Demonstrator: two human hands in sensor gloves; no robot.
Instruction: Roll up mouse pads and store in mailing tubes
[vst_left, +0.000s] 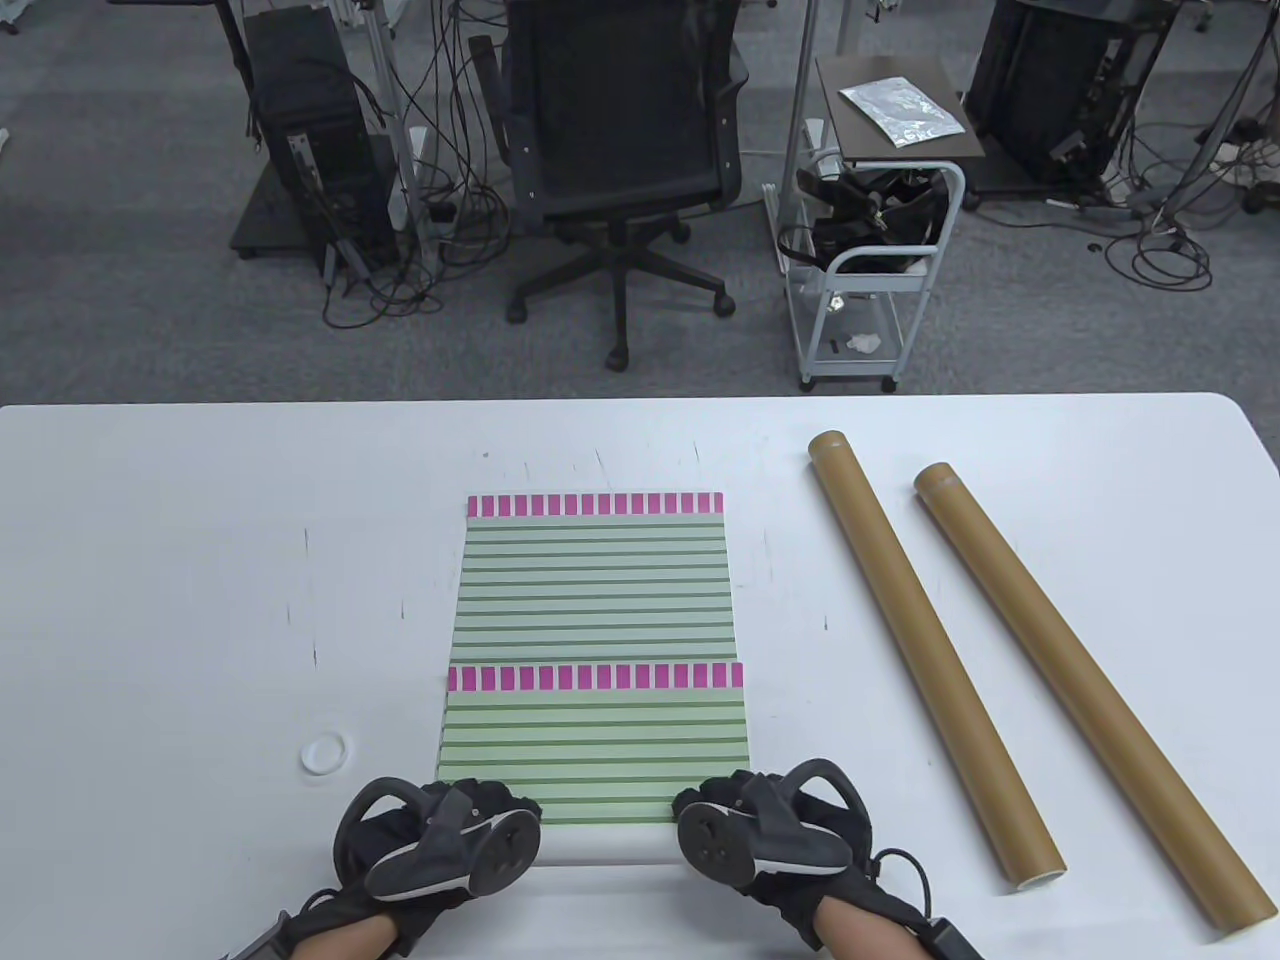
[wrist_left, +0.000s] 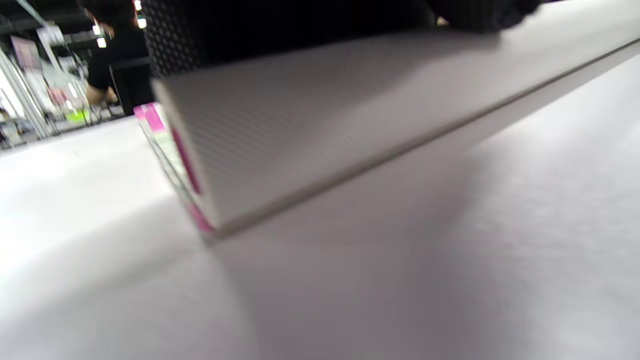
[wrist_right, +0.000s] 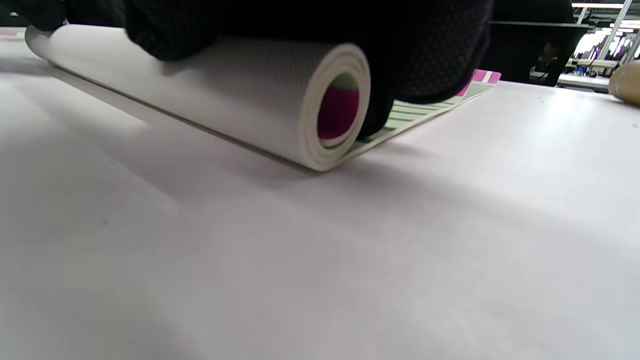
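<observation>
Two green-striped mouse pads with pink bands lie mid-table, the near pad (vst_left: 595, 735) overlapping the far pad (vst_left: 597, 575). The near pad's near edge is curled into a white roll (vst_left: 610, 848). My left hand (vst_left: 500, 805) grips the roll's left end and my right hand (vst_left: 712, 800) grips its right end. In the right wrist view the gloved fingers (wrist_right: 425, 50) wrap over the roll (wrist_right: 210, 95), whose open end shows pink inside. In the left wrist view the gloved fingers (wrist_left: 280, 25) lie over the roll's white backing (wrist_left: 325, 115). Two brown mailing tubes (vst_left: 925, 650) (vst_left: 1085, 690) lie to the right.
A white round cap (vst_left: 325, 752) lies on the white table (vst_left: 200, 560), left of the pads. The tubes run diagonally towards the near right corner. An office chair (vst_left: 620, 130) and a small cart (vst_left: 870, 250) stand beyond the table's far edge.
</observation>
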